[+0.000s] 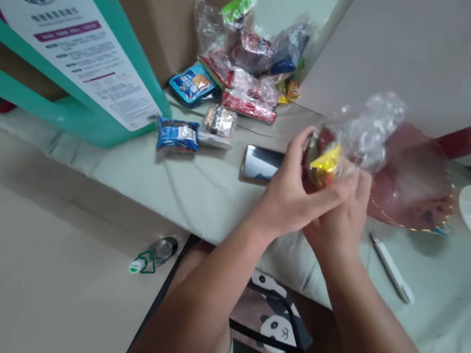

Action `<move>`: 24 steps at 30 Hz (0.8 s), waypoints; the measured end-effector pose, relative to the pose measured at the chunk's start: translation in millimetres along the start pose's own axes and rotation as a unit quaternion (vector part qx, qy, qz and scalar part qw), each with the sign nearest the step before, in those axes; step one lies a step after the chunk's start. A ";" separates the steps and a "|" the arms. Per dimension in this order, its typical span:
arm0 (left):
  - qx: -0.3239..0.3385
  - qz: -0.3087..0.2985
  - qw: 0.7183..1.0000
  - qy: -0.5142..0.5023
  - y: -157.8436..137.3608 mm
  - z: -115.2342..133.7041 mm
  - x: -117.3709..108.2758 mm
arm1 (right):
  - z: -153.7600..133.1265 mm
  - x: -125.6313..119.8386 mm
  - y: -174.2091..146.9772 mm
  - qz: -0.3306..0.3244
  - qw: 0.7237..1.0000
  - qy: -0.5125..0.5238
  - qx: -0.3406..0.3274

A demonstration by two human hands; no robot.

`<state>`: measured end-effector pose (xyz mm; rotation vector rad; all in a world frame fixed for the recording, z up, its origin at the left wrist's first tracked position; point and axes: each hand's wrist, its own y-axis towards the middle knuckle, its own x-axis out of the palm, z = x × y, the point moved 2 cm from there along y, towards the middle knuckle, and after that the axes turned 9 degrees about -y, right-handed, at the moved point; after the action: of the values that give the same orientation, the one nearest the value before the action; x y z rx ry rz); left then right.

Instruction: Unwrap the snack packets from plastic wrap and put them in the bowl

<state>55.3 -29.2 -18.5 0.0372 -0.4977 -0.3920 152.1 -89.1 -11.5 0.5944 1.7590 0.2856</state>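
Both hands hold the yellow packet (325, 165) in crinkled clear film (373, 129) above the pale green cloth (210, 196). The left hand (287, 199) has its fingers curled round one side, pinching it; the right hand (342, 216) looks closed on the other, its fingertips hidden from me. Slick film could slip, dropping it onto the phone (260, 164). A stray right forearm might knock the white cutter-like tool (392, 268).
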 end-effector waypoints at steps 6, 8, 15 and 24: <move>-0.080 -0.044 0.996 -0.017 -7.0 -19.7 17.9 | 52.2 -35.6 -64.6 0.048 0.977 0.193 0.079; -0.134 -0.053 0.988 -0.063 -5.6 -23.6 19.3 | 70.8 -39.6 -73.4 0.058 0.954 0.268 0.124; -0.193 -0.075 0.978 -0.025 -5.1 -45.6 38.4 | 94.0 -42.2 -85.2 -0.186 0.847 0.467 0.172; -0.121 -0.051 0.989 0.063 0.4 -76.1 47.7 | 130.2 -49.3 -86.8 -0.086 0.920 0.323 0.206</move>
<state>129.7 -51.2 -63.5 -0.1477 -0.3221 -0.5452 264.0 -203.2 -48.4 0.6832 2.5315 -0.0292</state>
